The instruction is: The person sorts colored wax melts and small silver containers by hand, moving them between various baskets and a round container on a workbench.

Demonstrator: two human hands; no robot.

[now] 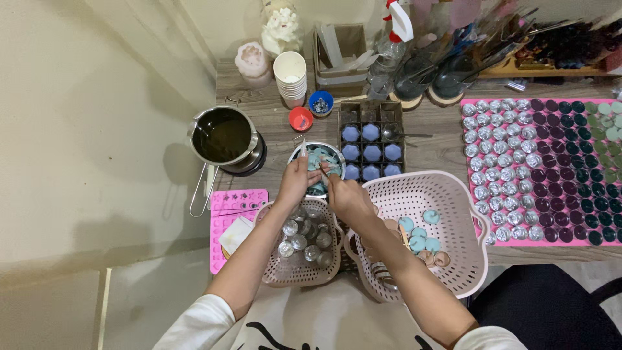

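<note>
Surroundings: wooden table [447, 146] against a pale wall. Far left, a metal pouring pot [223, 136] of dark liquid on a small burner. Beside it a stack of paper cups [290, 76], one red dish [300, 118] and one blue dish [321, 102]. A dark grid mould [370, 142] holds seven pale-blue hexagonal pieces. Far right, a pink mat [541, 170] carries rows of small round cups, silver, dark purple and green (too many and too small to count). A pink silicone mould [228, 214] lies at lower left.

Nearer the body: a small pink basket [303, 245] of empty silver tealight cups, about nine visible, the left forearm crossing over its rim. A large pink basket [424, 227] holds about five teal wax discs [418, 234] and a few beige ones; the right forearm lies across it and hides part of the contents.

Hands: both meet over a round metal bowl [321, 167] of teal wax fragments, just beyond the baskets. Left hand [297, 181] fingers are narrowly pinched on a thin pale piece pointing upward (what it is I cannot tell). Right hand [346, 194] fingers are curled close at the bowl's rim; whether they hold a fragment is not visible.
</note>
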